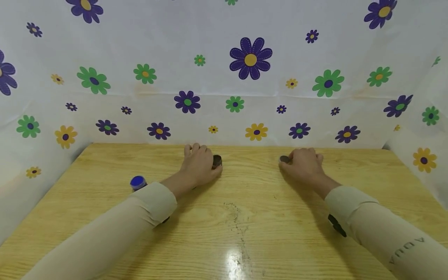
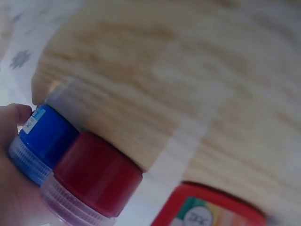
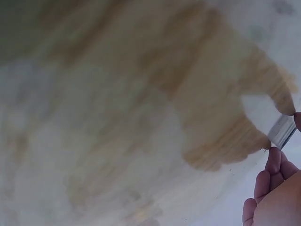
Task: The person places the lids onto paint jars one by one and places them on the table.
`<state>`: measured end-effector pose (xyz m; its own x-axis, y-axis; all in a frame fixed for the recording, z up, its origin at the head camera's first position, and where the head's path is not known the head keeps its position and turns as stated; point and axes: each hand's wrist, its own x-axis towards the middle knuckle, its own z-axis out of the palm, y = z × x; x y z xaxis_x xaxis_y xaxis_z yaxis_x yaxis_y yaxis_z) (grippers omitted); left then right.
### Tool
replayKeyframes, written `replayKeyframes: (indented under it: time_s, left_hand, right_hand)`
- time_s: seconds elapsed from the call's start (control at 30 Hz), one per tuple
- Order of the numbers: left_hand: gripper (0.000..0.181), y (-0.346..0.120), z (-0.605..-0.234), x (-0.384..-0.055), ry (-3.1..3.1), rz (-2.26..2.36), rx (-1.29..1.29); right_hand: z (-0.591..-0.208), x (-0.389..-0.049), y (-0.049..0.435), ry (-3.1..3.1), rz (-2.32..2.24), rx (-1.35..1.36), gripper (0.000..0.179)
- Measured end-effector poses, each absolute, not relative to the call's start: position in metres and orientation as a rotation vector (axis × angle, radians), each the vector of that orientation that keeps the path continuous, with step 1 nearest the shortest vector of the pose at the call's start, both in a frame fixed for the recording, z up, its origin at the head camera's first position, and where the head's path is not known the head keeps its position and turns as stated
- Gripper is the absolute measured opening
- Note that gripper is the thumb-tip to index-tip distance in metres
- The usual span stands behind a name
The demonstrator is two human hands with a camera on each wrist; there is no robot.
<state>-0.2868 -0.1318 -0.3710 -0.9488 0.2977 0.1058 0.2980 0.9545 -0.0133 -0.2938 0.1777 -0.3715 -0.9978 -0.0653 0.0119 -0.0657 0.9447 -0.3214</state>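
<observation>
In the head view my left hand (image 1: 199, 165) grips a small dark-topped jar (image 1: 217, 160) between thumb and fingers, near the table's back edge. Close to that hand in the left wrist view are a blue jar (image 2: 49, 136) with a white label, a dark red jar (image 2: 99, 174) and a bright red labelled container (image 2: 211, 207). Further right, my right hand (image 1: 305, 166) pinches another small jar (image 1: 284, 159) with a dark grey top; its clear side (image 3: 282, 131) shows in the right wrist view.
A blue-topped jar (image 1: 138, 182) stands left of the left forearm on the wooden table (image 1: 273, 233). Dark specks (image 1: 236, 217) run down the table's middle. A flower-print cloth (image 1: 217, 77) hangs behind the table and at both sides.
</observation>
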Motion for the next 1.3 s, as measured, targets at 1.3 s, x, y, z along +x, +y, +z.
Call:
replayKeyframes:
  time_s: [1.3]
  left_hand:
    - [0.037, -0.117, -0.377, -0.079, -2.687, -0.36, -1.162]
  right_hand:
    - [-0.38, -0.089, 0.14, -2.667, 0.414, 0.874, 0.027]
